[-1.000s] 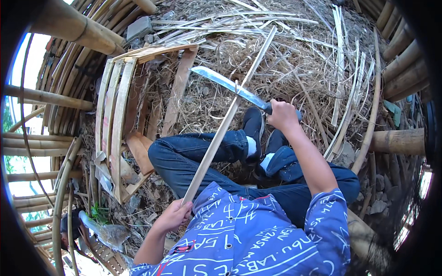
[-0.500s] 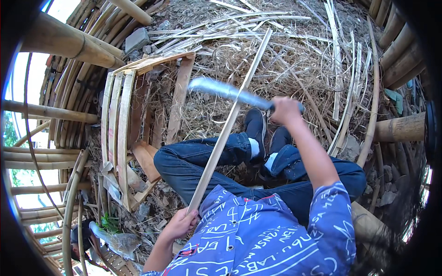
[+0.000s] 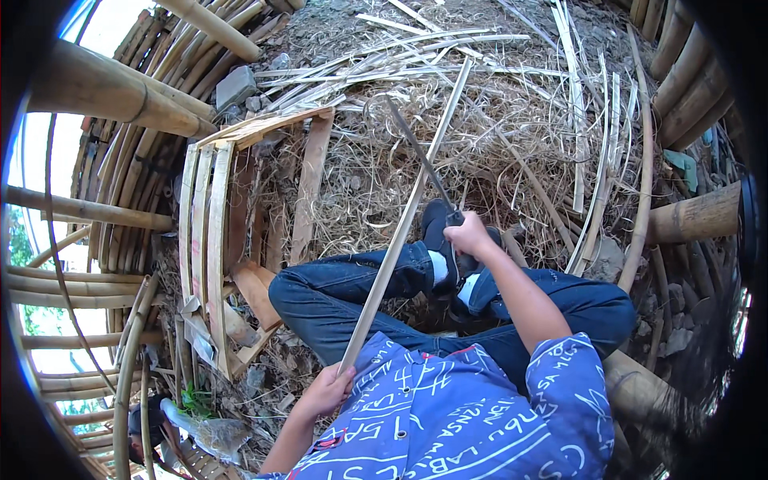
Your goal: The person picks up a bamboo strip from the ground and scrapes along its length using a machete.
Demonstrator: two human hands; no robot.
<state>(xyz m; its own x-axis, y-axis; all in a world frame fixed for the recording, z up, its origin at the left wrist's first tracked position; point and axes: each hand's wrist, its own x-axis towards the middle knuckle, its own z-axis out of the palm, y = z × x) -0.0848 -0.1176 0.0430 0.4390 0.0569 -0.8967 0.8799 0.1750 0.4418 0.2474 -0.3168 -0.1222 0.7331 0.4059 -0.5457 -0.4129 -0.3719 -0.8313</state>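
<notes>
My left hand [image 3: 326, 390], down by my shirt, is closed around the lower end of a long pale bamboo strip [image 3: 392, 256]. The strip slants away from me, up and to the right, across my crossed legs. In front of my shoes, my right hand [image 3: 470, 236] grips the dark handle of a machete [image 3: 410, 142]. Its blade appears nearly edge-on, points away to the left and crosses the strip's upper half. Whether blade and strip touch, I cannot tell.
A wooden slatted crate [image 3: 210, 216] lies left of my knee. Thin shavings [image 3: 360, 192] cover the ground ahead, with long bamboo strips [image 3: 384, 60] beyond. Bamboo poles [image 3: 128, 88] line the left, and another pole [image 3: 692, 214] juts in right. A person [image 3: 144, 424] is partly visible lower left.
The machete has swung from lying nearly crosswise, blurred, to pointing away from me with its blade narrow in view. My right hand has shifted left and nearer. The left hand still holds the strip.
</notes>
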